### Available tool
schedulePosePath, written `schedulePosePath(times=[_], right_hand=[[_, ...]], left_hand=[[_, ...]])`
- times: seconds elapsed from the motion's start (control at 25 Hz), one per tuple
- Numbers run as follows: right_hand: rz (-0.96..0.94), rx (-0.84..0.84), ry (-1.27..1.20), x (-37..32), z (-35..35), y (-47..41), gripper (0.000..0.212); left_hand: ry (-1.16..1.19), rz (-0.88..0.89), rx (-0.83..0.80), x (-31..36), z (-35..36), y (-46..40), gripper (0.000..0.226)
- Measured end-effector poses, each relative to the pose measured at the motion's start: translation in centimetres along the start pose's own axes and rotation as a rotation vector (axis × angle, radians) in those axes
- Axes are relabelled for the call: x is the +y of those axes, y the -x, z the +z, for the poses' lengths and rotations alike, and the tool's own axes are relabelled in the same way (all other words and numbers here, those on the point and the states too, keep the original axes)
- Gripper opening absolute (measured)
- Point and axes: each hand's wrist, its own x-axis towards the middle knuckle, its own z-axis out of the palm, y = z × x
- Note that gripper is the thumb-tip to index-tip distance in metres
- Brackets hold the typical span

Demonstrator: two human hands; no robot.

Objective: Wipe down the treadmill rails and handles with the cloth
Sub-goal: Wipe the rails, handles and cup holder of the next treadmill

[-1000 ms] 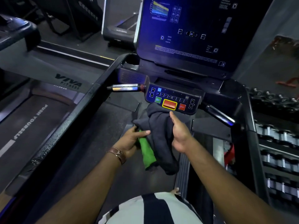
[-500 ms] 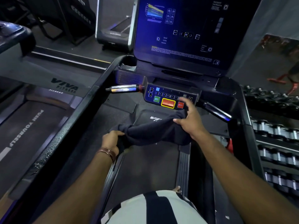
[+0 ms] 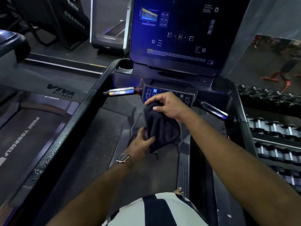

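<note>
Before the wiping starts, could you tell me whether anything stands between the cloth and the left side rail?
Nothing visible does. The cloth hangs in front of the control panel, held at the top by the right hand and lower down by the left hand. The space from there across to the left rail looks open.

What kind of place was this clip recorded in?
Most likely a commercial gym: the person stands on a treadmill with a large console screen, a second treadmill sits alongside, and a rack of dumbbells fills the right side.
</note>
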Motion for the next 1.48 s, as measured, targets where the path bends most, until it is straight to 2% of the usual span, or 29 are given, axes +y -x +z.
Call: schedulePosePath(times=[0.08, 0.16, 0.36, 0.44, 0.52, 0.6, 0.68, 0.76, 0.84, 0.88, 0.96, 1.04, 1.12, 1.16, 1.2, 1.24, 1.28, 1.32, 1.36, 1.4, 1.48], right_hand=[[-0.018, -0.006, -0.018, -0.5, -1.6, 0.7, 0.041], [-0.042, -0.035, 0.006, -1.1, -2.7, 1.2, 0.044], [-0.084, 0.021, 0.187, -2.7, -3.7, 0.8, 0.034], [-0.104, 0.025, 0.267, -3.6, -4.1, 0.7, 0.029], [-0.111, 0.064, 0.32, -4.4, -4.7, 0.9, 0.024], [-0.128, 0.171, 0.418, -4.3, -5.3, 1.1, 0.02], [-0.116, 0.356, 0.479, -2.7, -5.4, 2.0, 0.018], [-0.077, 0.614, 0.404, 0.6, -4.4, 4.3, 0.014], [0.007, 0.821, 0.287, 4.8, -1.6, 7.7, 0.012], [0.067, 0.86, 0.238, 6.9, 0.5, 9.4, 0.012], [0.208, 0.763, 0.133, 10.0, 5.3, 11.5, 0.018], [0.306, 0.527, -0.017, 11.1, 9.2, 11.4, 0.027], [0.381, 0.309, -0.145, 10.9, 10.6, 9.6, 0.029], [0.43, 0.262, -0.167, 10.5, 10.5, 8.8, 0.025], [0.461, 0.303, -0.145, 10.2, 10.3, 8.0, 0.018], [0.469, 0.442, -0.046, 9.7, 9.8, 7.6, 0.009], [0.43, 0.641, 0.086, 9.4, 9.2, 7.4, 0.011], [0.33, 0.788, 0.212, 9.0, 8.6, 7.4, 0.027], [0.179, 0.832, 0.306, 8.7, 8.0, 7.2, 0.049], [0.054, 0.777, 0.367, 8.1, 7.2, 6.8, 0.073], [-0.102, 0.525, 0.47, 7.4, 5.5, 5.0, 0.113]], left_hand=[[-0.088, 0.167, -0.017, -1.2, 0.5, -0.4, 0.065], [-0.185, 0.242, 0.109, -2.0, 1.1, -1.1, 0.062], [0.175, 0.263, 0.283, 2.0, 1.0, -3.1, 0.048], [0.185, 0.246, 0.336, 2.4, 1.4, -3.4, 0.036], [0.169, 0.201, 0.318, 2.2, 2.0, -3.2, 0.023], [0.082, 0.144, 0.25, 1.7, 2.0, -3.2, 0.025], [-0.108, -0.065, 0.085, 1.5, 0.2, -3.6, 0.038], [-0.266, -0.279, -0.017, 1.6, -2.7, -4.8, 0.038], [-0.298, -0.351, -0.008, 2.0, -5.6, -6.2, 0.033], [-0.281, -0.362, 0.042, 2.2, -6.7, -6.8, 0.031], [-0.16, -0.399, 0.14, 2.6, -7.9, -7.7, 0.028], [0.102, -0.433, 0.152, 3.2, -8.1, -7.8, 0.022], [0.505, -0.481, 0.177, 3.4, -7.7, -7.4, 0.01], [0.758, -0.522, 0.224, 3.4, -7.2, -7.2, 0.008], [0.952, -0.56, 0.263, 3.0, -6.7, -7.1, 0.012], [1.031, -0.563, 0.288, 2.7, -6.3, -6.9, 0.02], [0.98, -0.529, 0.296, 2.4, -6.1, -6.7, 0.024], [0.828, -0.473, 0.281, 2.1, -6.1, -6.6, 0.023], [0.665, -0.409, 0.244, 1.7, -6.2, -6.6, 0.023], [0.536, -0.341, 0.188, 1.2, -6.3, -6.7, 0.026], [0.46, -0.219, 0.04, 0.2, -7.3, -6.9, 0.03]])
